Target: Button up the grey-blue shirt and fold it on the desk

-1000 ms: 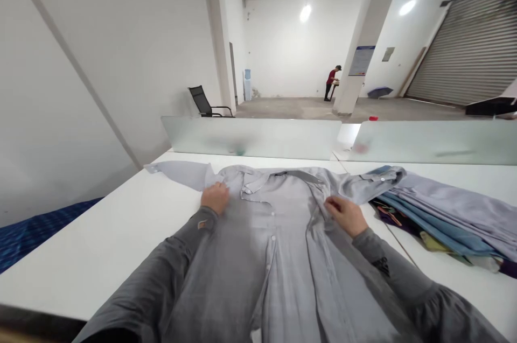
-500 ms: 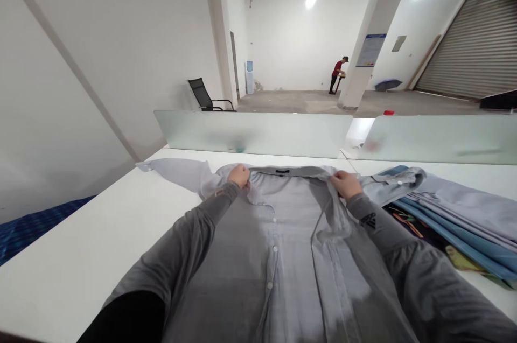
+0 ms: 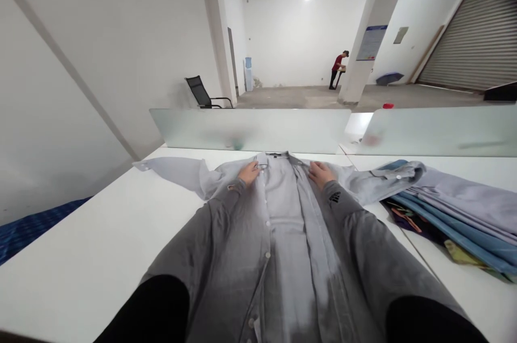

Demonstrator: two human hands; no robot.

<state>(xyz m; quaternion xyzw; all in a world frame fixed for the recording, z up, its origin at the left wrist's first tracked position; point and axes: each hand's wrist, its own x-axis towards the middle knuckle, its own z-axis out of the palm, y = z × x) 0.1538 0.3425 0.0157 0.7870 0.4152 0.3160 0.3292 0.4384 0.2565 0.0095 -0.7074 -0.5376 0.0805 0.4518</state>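
Observation:
A grey button-up shirt [image 3: 285,208] lies face up on the white table, its collar at the far end and its front unbuttoned. Close to the left collar tip, my left hand [image 3: 249,173] is closed on the shirt's fabric. My right hand [image 3: 321,174] pinches the other front edge, just below the collar's right side. One sleeve [image 3: 173,172] stretches out to the left. The right sleeve [image 3: 388,181] reaches to the folded clothes, its cuff lying on them. My forearms cover parts of the shirt's sides.
A stack of folded clothes [image 3: 464,224] lies on the table [image 3: 92,230] at the right. Frosted glass dividers [image 3: 250,128] run along the far edge. Beyond them are a black chair [image 3: 198,91], a pillar and a person [image 3: 338,69] in red standing far off.
Both hands have come closer together and lowered. The collar, stretched wide between them before, now lies narrower with its tips folded down, and the shirt front has drawn inward.

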